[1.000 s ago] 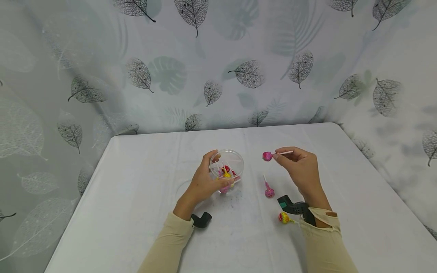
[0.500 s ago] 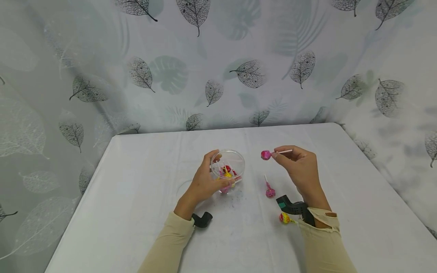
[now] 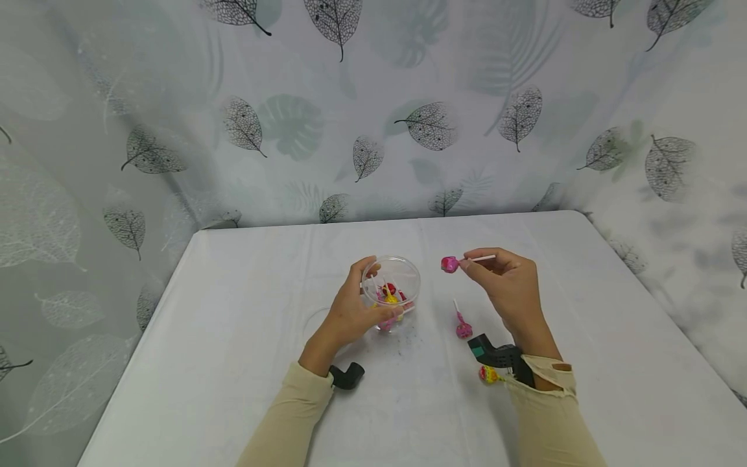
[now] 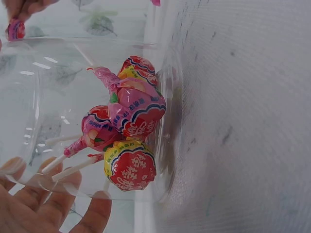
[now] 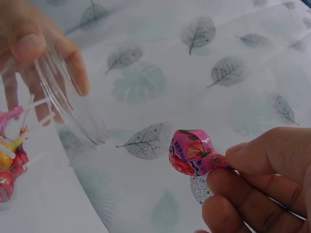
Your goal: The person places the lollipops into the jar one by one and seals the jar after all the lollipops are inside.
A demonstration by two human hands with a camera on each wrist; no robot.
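My left hand (image 3: pixel 350 311) grips a clear plastic jar (image 3: pixel 413 285) round its side, its mouth facing up. Inside lie several wrapped lollipops, among them a yellow-and-red lollipop (image 4: pixel 129 166) and a pink-and-red lollipop (image 4: pixel 138 108), their white sticks poking out at angles. To the right of the jar, my right hand (image 3: pixel 510 285) pinches a pink lollipop (image 5: pixel 190 153) just behind its wrapped head, which points left toward the jar and stays apart from it. Below that hand, another pink lollipop (image 3: pixel 463 330) lies on the table, and nearer me a yellow lollipop (image 3: pixel 487 374), partly hidden by the right wrist camera.
A white cloth covers the table (image 3: pixel 245 337). Left of the jar, partly behind my left hand, lies a faint clear round outline (image 3: pixel 309 319), perhaps a lid. Leaf-printed curtains (image 3: pixel 373 97) hang behind the table and at both sides. Black cameras sit on both wrists.
My right hand has moved slightly left with the pink lollipop, closer to the jar. The left hand and jar keep their place; the whole view has shifted a little.
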